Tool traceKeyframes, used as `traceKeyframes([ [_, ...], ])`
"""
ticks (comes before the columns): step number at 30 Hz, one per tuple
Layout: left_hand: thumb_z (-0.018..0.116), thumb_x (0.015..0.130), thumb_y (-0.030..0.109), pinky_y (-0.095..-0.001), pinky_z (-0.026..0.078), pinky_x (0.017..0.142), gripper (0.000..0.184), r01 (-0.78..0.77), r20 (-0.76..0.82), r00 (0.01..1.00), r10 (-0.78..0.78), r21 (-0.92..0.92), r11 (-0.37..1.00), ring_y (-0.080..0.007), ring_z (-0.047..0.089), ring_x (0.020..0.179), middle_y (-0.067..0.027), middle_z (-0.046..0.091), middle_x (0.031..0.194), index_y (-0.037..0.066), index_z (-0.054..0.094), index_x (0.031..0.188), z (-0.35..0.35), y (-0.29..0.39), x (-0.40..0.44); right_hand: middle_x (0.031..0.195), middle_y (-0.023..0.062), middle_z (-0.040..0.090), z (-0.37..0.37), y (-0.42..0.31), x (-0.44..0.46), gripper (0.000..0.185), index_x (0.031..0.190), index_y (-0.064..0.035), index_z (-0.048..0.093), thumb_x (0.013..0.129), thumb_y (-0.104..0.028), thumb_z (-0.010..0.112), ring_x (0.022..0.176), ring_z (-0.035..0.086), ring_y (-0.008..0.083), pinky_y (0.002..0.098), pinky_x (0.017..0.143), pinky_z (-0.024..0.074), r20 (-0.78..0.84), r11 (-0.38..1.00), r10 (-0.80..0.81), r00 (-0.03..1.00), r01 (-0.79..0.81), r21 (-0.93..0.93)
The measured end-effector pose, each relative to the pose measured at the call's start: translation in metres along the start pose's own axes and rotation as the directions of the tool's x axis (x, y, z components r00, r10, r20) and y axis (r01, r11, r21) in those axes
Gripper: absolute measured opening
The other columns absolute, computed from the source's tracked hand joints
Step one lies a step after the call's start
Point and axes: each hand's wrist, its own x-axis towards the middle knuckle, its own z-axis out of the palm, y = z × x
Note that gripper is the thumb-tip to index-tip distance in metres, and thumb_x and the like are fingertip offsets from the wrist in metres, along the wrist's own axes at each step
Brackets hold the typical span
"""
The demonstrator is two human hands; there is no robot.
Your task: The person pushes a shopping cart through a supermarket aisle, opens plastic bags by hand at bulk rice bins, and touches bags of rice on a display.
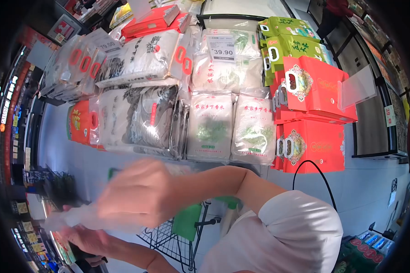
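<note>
Plastic (pixel 81 215), translucent, blurred, between hands (pixel 134 195) (pixel 84 240), touching both.

Upper garment: white top (pixel 241 255) — plain, short-sleeved, with gathered folds at the right sleeve (pixel 305 218). Forearms are bare. A thin black cable (pixel 322 177) arches beside the shoulder — attachment not visible.
</note>
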Motion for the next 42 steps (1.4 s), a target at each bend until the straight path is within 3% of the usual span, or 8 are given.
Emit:
traceKeyframes([
  [4, 0.058, 0.098, 0.026, -0.0391, 0.058, 0.083, 0.045, 0.194, -0.129, 0.973, -0.192, 0.008, 0.981, -0.0259, 0.065, 0.101, -0.0153, 0.062, 0.114, 0.003, 0.044, 0.135, 0.066, -0.077, -0.036, 0.076, 0.0042, 0.066, -0.076, -0.017, -0.013, 0.013, 0.088, -0.0081, 0.067, 0.075, -0.007, 0.068, 0.063, 0.065, 0.0232, 0.0331, 0.052, 0.0496, 0.155, 0.993, 0.059, 0.986, -0.043, -0.106],
  [12, 0.063, 0.095, 0.018, -0.0364, 0.045, 0.093, 0.027, 0.589, 0.205, 0.798, -0.567, -0.071, 0.805, -0.0196, 0.059, 0.1, -0.0105, 0.063, 0.11, -0.001, 0.056, 0.113, 0.115, -0.212, -0.099, 0.085, 0.0061, 0.071, -0.177, -0.037, -0.083, 0.028, 0.1, -0.0094, 0.071, 0.073, -0.001, 0.068, 0.069, 0.069, 0.0202, 0.0313, 0.057, 0.0532, 0.162, 0.851, 0.433, 0.887, -0.343, -0.398],
  [18, 0.064, 0.095, 0.02, -0.027, 0.044, 0.084, 0.021, 0.599, 0.206, 0.751, -0.627, 0.185, 0.779, -0.0122, 0.058, 0.091, -0.0054, 0.064, 0.099, 0.001, 0.06, 0.104, 0.154, -0.26, -0.106, 0.083, 0.0111, 0.072, -0.232, -0.036, -0.127, 0.017, 0.098, -0.0026, 0.071, 0.084, 0.001, 0.064, 0.072, 0.071, 0.0198, 0.0285, 0.063, 0.0536, -0.149, 0.557, 0.746, 0.649, -0.731, -0.395],
  [24, 0.061, 0.097, 0.02, -0.0226, 0.042, 0.072, 0.015, 0.564, 0.124, 0.778, -0.615, 0.293, 0.772, -0.0066, 0.052, 0.082, 0.0005, 0.06, 0.09, 0.005, 0.06, 0.099, 0.179, -0.373, -0.062, 0.096, 0.0088, 0.07, -0.291, 0.076, -0.153, 0.026, 0.107, 0.0048, 0.066, 0.099, -0.018, 0.058, 0.088, 0.067, 0.014, 0.0276, 0.08, 0.0524, -0.505, 0.429, 0.822, 0.262, -0.868, 0.248],
  [29, 0.059, 0.097, 0.013, -0.0323, 0.04, 0.102, 0.036, 0.367, 0.135, 0.885, -0.445, 0.383, 0.847, -0.02, 0.053, 0.118, -0.0138, 0.056, 0.127, 0.001, 0.051, 0.13, 0.232, -0.411, -0.046, 0.1, 0.0076, 0.069, -0.374, 0.218, -0.154, 0.031, 0.113, 0.0059, 0.064, 0.098, -0.02, 0.06, 0.09, 0.066, 0.0142, 0.0269, 0.082, 0.0518, -0.607, 0.562, 0.72, 0.336, -0.795, 0.226],
  [32, 0.061, 0.096, 0.014, -0.0339, 0.033, 0.11, 0.046, 0.363, 0.224, 0.829, -0.512, 0.482, 0.798, -0.0242, 0.047, 0.129, -0.0148, 0.05, 0.139, 0.003, 0.044, 0.138, 0.193, -0.442, -0.083, 0.102, 0.0084, 0.069, -0.4, 0.256, -0.206, 0.034, 0.119, 0.0023, 0.063, 0.097, -0.023, 0.061, 0.092, 0.066, 0.0146, 0.0272, 0.082, 0.0509, -0.56, 0.385, 0.758, 0.334, -0.923, -0.029],
  [39, 0.069, 0.09, 0.032, -0.0409, 0.032, 0.11, 0.075, 0.724, -0.405, 0.649, -0.644, 0.589, 0.359, -0.0324, 0.039, 0.133, -0.0214, 0.036, 0.145, -0.002, 0.03, 0.146, 0.052, -0.506, -0.213, 0.132, 0.0127, 0.054, -0.411, 0.245, -0.345, 0.048, 0.135, 0.0015, 0.049, 0.098, -0.027, 0.059, 0.116, 0.053, 0.0186, 0.031, 0.096, 0.0438, -0.74, -0.011, 0.619, 0.263, -0.939, -0.343],
  [42, 0.068, 0.09, 0.037, -0.0385, 0.038, 0.104, 0.071, 0.879, -0.466, 0.462, -0.755, 0.351, 0.321, -0.0295, 0.046, 0.125, -0.0192, 0.044, 0.14, 0.0, 0.037, 0.142, 0.059, -0.506, -0.204, 0.132, 0.0132, 0.051, -0.399, 0.221, -0.364, 0.057, 0.138, 0.001, 0.042, 0.096, -0.033, 0.061, 0.118, 0.05, 0.0195, 0.0317, 0.097, 0.0428, -0.523, 0.116, 0.844, 0.118, -0.993, -0.036],
])
